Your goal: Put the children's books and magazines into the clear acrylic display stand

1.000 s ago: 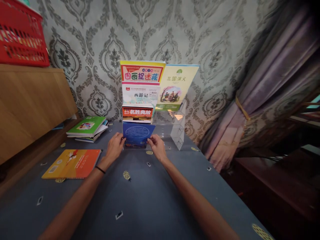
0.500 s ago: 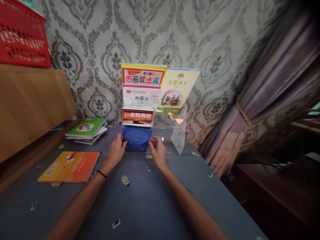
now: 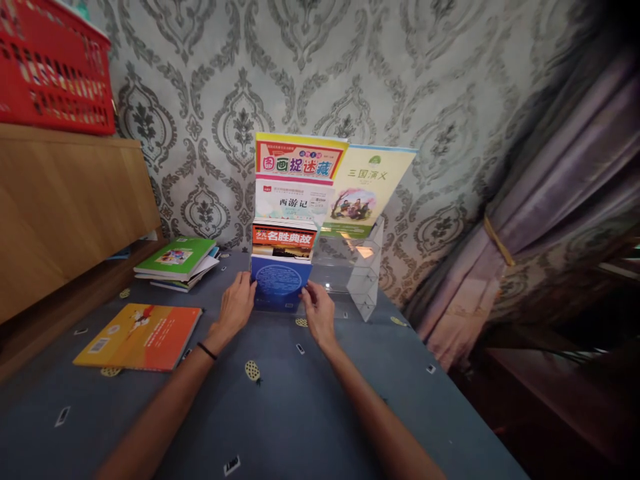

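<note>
A blue book (image 3: 280, 283) stands in the lowest front tier of a clear acrylic rack (image 3: 364, 290). My left hand (image 3: 237, 303) grips its left edge, fingers partly hidden, and my right hand (image 3: 319, 310) pinches the right edge near the lower corner. Rising in steps behind it are a red-and-black book (image 3: 287, 239), a white book (image 3: 293, 202) and a yellow-bordered book (image 3: 299, 159). To their right, a pale yellow book (image 3: 371, 177) leans in the top tier.
An orange book (image 3: 167, 337) lies flat at left, in front of a stack topped by a green book (image 3: 185, 257). A wooden cabinet (image 3: 75, 193) carries a red basket (image 3: 65, 80). Patterned wallpaper backs the table (image 3: 280, 427); a tied curtain (image 3: 460, 300) hangs beyond its right edge.
The camera view has shifted, so everything sits slightly further right and lower. Both hands stay at the sides of the blue book, with little visible movement against the rack.
</note>
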Available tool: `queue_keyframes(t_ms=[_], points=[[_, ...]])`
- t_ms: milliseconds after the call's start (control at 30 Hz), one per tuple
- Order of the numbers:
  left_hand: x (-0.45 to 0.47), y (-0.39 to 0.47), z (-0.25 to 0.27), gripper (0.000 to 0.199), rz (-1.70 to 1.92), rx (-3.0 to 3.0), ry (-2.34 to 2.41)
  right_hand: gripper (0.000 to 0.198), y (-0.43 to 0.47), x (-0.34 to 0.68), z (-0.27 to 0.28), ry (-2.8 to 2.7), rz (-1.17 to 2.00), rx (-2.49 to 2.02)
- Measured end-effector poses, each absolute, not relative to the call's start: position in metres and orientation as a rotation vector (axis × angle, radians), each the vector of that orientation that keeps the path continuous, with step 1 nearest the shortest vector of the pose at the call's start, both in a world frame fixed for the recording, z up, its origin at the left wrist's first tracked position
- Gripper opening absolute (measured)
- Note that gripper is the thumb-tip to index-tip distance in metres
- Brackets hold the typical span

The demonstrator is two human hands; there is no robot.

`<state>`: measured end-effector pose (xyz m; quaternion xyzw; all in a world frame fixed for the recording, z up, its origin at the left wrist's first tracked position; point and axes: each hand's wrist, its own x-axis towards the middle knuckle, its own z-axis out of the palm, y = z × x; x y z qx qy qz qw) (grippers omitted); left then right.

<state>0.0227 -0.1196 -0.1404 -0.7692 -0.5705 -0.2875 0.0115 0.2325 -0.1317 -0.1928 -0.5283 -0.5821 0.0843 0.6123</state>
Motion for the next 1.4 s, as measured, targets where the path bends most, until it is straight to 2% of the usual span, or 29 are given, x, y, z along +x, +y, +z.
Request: queue_keyframes(t_ms=[400, 833, 1400], points=[[0.022, -0.12, -0.14, 0.015, -0.856, -2.381, -1.798, 0.036, -0.133, 0.231, -0.19, -1.326, 0.211, -1.226], [0.02, -0.116, -0.139, 0.015, -0.898, -2.422, -1.791, 0.045, -0.123, 0.236, -0.195, -1.298, 0.368, -1.237], [0.02, -0.107, -0.139, 0.007, -1.06, -2.442, -1.811, 0.039, -0.114, 0.236, -0.198, -1.269, 0.388, -1.269]])
